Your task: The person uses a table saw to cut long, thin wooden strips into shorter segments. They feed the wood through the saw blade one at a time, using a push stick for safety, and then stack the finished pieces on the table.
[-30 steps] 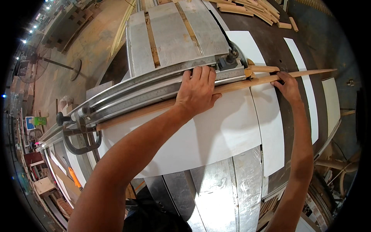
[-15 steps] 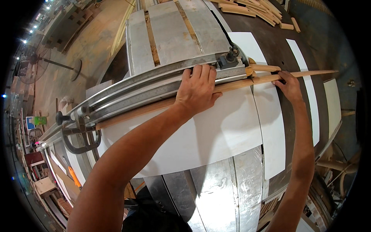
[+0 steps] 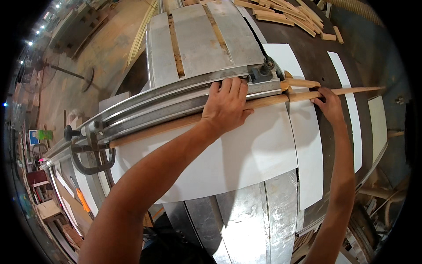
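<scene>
A long, slim wooden strip [image 3: 268,100] lies along the front of a metal fence [image 3: 154,115] and reaches past its right end, tapering toward the far right. My left hand [image 3: 226,103] is closed over the fence, fingers hooked on top and thumb against the strip. Right of the fence's end, my right hand [image 3: 329,104] pinches the strip between thumb and fingers. A short wooden piece [image 3: 303,82] juts from the fence's end, just behind the strip and close to my right fingertips. A narrow dark slot [image 3: 293,138] runs toward me from beneath the strip.
White sheets [image 3: 220,158] cover part of the metal table [image 3: 244,215]. A black clamp handle [image 3: 94,165] stands at the fence's left end, and a dark knob [image 3: 266,66] near its right end. Several cut wood pieces [image 3: 292,15] lie piled at the back right.
The view has shifted slightly, so the table appears a little lower. Both hands keep their places, and the strip shows no clear movement along the fence.
</scene>
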The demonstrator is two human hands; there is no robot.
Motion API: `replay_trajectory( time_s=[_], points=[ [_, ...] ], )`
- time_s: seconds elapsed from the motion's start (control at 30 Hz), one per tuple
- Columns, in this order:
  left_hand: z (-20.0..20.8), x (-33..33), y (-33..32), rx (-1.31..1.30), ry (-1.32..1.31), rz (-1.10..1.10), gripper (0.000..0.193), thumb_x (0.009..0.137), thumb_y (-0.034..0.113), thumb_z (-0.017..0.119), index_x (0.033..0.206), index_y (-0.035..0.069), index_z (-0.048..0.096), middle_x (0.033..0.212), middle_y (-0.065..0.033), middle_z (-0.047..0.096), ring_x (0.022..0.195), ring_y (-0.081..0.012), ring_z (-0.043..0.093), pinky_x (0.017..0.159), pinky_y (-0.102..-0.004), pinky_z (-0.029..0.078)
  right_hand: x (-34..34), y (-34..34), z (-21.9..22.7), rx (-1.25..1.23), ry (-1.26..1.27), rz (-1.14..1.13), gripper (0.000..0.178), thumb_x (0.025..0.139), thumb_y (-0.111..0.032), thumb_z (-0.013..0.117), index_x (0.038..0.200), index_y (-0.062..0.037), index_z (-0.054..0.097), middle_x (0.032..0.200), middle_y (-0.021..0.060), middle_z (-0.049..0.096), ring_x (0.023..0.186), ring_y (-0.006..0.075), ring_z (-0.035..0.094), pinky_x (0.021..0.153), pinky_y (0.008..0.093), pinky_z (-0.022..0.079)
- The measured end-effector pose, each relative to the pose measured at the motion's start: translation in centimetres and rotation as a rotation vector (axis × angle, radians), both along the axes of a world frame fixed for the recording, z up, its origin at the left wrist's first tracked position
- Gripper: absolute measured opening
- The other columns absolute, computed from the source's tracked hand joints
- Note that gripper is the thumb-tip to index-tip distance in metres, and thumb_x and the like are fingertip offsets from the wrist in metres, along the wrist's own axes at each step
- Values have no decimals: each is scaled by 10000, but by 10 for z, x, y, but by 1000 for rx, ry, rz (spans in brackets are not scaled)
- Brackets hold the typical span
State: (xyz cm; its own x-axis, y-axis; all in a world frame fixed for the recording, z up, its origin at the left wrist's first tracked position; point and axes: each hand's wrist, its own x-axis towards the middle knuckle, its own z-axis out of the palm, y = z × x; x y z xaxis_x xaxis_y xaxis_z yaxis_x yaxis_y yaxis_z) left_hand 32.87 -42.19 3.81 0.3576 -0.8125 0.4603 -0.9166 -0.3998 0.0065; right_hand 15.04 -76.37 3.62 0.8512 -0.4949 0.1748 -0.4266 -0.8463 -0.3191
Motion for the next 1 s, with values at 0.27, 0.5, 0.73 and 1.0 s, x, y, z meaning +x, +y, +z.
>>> replay_trajectory(
  time_s=[0.27,0.5,0.73,1.0],
  points=[
    [0,-2,1,7,-20,8,756,717,487,830,1225,-19,590,1113,-111,573,1009,-256,536,824,-394,415,-60,2,-2,-57,25,-34,552,667,-109,907,1156,38,695,1180,202,706,1092,374,666,960,440,531],
    [-3,-4,4,-8,4,4,730,729,505,806,1204,-9,599,1093,-103,572,1008,-251,527,816,-390,401,-147,30,-30,-68,-3,18,674,546,-76,904,1187,-28,704,1298,146,675,1214,345,599,1058,458,454],
    [-5,-4,6,-53,-1,-6,711,730,514,785,1191,3,607,1104,-103,562,1029,-254,517,833,-393,396,-181,118,-44,14,-10,37,727,514,-197,932,1193,-70,706,1310,96,671,1206,314,589,1022,456,413],
    [-9,-7,7,28,-56,46,707,783,555,742,1223,20,598,1146,-92,563,1056,-245,509,853,-377,393,-190,249,-30,-64,32,59,758,485,-339,952,1158,-86,710,1290,74,679,1136,287,596,1009,473,396]
  ],
)
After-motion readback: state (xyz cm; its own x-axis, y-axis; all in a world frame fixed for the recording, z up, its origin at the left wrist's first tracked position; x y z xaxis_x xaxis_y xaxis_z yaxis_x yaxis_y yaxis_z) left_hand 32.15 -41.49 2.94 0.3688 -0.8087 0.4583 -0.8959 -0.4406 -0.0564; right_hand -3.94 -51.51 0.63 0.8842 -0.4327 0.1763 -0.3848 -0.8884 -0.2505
